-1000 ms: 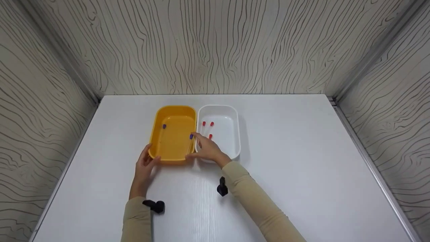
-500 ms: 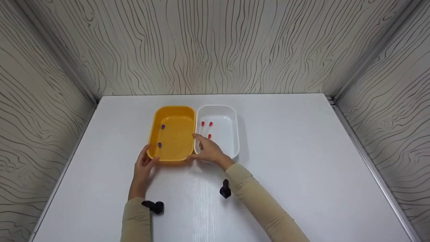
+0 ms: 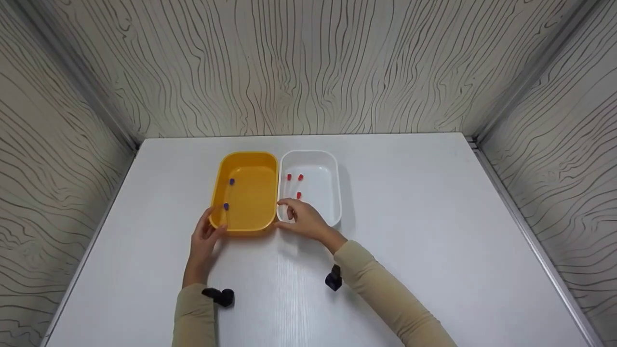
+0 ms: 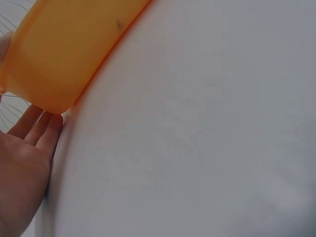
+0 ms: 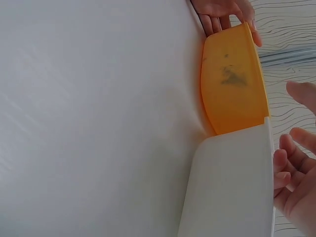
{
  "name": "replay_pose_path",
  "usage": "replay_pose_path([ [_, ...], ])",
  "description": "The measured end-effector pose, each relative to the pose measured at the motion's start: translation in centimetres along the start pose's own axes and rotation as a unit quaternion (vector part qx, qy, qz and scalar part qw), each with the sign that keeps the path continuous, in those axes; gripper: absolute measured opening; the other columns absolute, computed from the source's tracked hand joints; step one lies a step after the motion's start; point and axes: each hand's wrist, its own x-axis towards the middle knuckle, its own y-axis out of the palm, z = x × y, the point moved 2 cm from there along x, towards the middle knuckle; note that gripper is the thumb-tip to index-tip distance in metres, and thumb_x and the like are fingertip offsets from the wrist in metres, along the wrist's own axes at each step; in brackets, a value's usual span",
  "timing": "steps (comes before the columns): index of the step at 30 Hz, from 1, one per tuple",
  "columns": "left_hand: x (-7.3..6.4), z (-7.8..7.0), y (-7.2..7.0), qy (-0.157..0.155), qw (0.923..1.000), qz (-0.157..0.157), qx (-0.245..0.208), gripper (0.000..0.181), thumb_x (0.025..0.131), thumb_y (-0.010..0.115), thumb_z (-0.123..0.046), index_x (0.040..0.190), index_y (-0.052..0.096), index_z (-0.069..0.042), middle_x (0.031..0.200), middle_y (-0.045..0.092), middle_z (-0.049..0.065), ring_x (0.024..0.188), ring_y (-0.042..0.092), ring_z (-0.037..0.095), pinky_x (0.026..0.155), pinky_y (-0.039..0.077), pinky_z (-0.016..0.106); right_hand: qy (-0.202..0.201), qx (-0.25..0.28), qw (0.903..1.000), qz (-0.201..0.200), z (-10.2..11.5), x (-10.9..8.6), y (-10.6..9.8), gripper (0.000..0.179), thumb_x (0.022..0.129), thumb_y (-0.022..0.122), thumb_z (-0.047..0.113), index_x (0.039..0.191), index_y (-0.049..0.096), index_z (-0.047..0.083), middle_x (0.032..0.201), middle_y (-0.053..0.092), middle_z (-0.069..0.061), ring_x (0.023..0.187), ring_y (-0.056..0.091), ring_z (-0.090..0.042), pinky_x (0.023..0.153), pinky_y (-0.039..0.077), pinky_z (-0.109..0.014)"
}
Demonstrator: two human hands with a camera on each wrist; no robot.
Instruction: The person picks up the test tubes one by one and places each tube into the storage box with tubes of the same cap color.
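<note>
Yellow tray (image 3: 251,195) is gripped at its near-left corner by your left hand (image 3: 204,237), likely for steadiness; your empty, loosely spread right hand (image 3: 304,220) overhangs the white tray (image 3: 320,188).

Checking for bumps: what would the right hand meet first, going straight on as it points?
The right hand would likely meet the yellow tray at its right rim, though hand height is unclear.

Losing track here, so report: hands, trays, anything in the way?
Left hand gripping yellow tray at near-left corner; right hand looks empty. Two blue caps in yellow, three red caps in white tray. Right hand partly hides white tray.
</note>
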Motion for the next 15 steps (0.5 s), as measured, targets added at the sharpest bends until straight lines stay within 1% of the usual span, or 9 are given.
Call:
replay_pose_path([
  [2, 0.0, 0.0, 0.0, 0.004, 1.0, -0.001, -0.003, 0.065, 0.093, 0.064, -0.025, 0.15, 0.032, -0.027, 0.161, 0.027, 0.007, 0.146, 0.033, 0.024, 0.102, 0.041, 0.009, -0.006, -0.001, 1.0, -0.004, 0.2, -0.5, -0.3, 0.05, 0.084, 0.073, 0.032, 0.119, 0.059, 0.0, 0.073, 0.056, -0.008, 0.063, 0.042, -0.007, 0.059, 0.037, -0.018],
  [3, 0.0, 0.0, 0.0, 0.001, 1.0, -0.001, -0.003, 0.066, 0.092, 0.064, -0.025, 0.15, 0.032, -0.027, 0.161, 0.027, 0.007, 0.146, 0.034, 0.023, 0.099, 0.04, 0.006, -0.004, 0.001, 1.0, -0.005, 0.2, -0.7, -0.4, 0.048, 0.084, 0.073, 0.03, 0.119, 0.059, 0.0, 0.074, 0.056, -0.009, 0.063, 0.042, -0.008, 0.06, 0.036, -0.018],
  [4, 0.0, 0.0, 0.0, -0.001, 1.0, 0.0, -0.006, 0.066, 0.092, 0.064, -0.026, 0.15, 0.032, -0.028, 0.161, 0.027, 0.006, 0.145, 0.034, 0.022, 0.099, 0.04, 0.006, 0.003, 0.007, 1.0, -0.002, 0.3, -1.0, -0.5, 0.048, 0.084, 0.074, 0.027, 0.12, 0.059, 0.0, 0.075, 0.057, -0.011, 0.063, 0.042, -0.01, 0.06, 0.036, -0.018],
  [6, -0.1, 0.0, 0.0, -0.008, 0.9999, 0.001, -0.011, 0.066, 0.092, 0.064, -0.026, 0.149, 0.032, -0.029, 0.161, 0.026, 0.006, 0.146, 0.033, 0.021, 0.108, 0.04, 0.015, 0.01, 0.011, 0.9999, -0.002, 0.2, -1.4, -0.7, 0.046, 0.083, 0.075, 0.023, 0.121, 0.059, 0.002, 0.076, 0.058, -0.014, 0.064, 0.045, -0.016, 0.06, 0.035, -0.017],
  [8, -0.1, 0.0, 0.0, -0.015, 0.9998, 0.003, -0.012, 0.066, 0.093, 0.064, -0.027, 0.15, 0.031, -0.031, 0.162, 0.024, 0.005, 0.147, 0.031, 0.021, 0.117, 0.035, 0.028, 0.015, 0.013, 0.9998, -0.003, 0.1, -1.7, -0.9, 0.046, 0.083, 0.075, 0.021, 0.122, 0.059, 0.002, 0.076, 0.059, -0.015, 0.065, 0.048, -0.021, 0.06, 0.035, -0.016],
  [10, 0.0, 0.0, 0.0, -0.023, 0.9996, 0.004, -0.015, 0.066, 0.093, 0.063, -0.028, 0.15, 0.031, -0.032, 0.162, 0.023, 0.003, 0.147, 0.03, 0.021, 0.122, 0.029, 0.037, 0.018, 0.017, 0.9997, -0.003, 0.0, -2.0, -1.1, 0.046, 0.084, 0.075, 0.021, 0.122, 0.059, 0.001, 0.077, 0.059, -0.015, 0.066, 0.05, -0.025, 0.061, 0.035, -0.015],
  [12, -0.1, 0.0, 0.0, -0.024, 0.9995, 0.004, -0.017, 0.066, 0.093, 0.063, -0.028, 0.15, 0.03, -0.033, 0.163, 0.021, 0.003, 0.148, 0.03, 0.021, 0.123, 0.027, 0.04, 0.017, 0.021, 0.9996, -0.005, -0.1, -2.3, -1.3, 0.046, 0.084, 0.074, 0.021, 0.122, 0.058, 0.0, 0.077, 0.059, -0.015, 0.066, 0.052, -0.029, 0.06, 0.035, -0.015],
  [15, 0.0, 0.1, 0.1, -0.027, 0.9994, 0.003, -0.022, 0.065, 0.093, 0.063, -0.028, 0.149, 0.031, -0.034, 0.163, 0.021, 0.002, 0.148, 0.03, 0.02, 0.123, 0.027, 0.04, 0.018, 0.029, 0.9994, -0.01, -0.3, -2.8, -1.6, 0.046, 0.085, 0.073, 0.022, 0.122, 0.059, 0.001, 0.076, 0.059, -0.015, 0.067, 0.053, -0.031, 0.06, 0.035, -0.014],
])
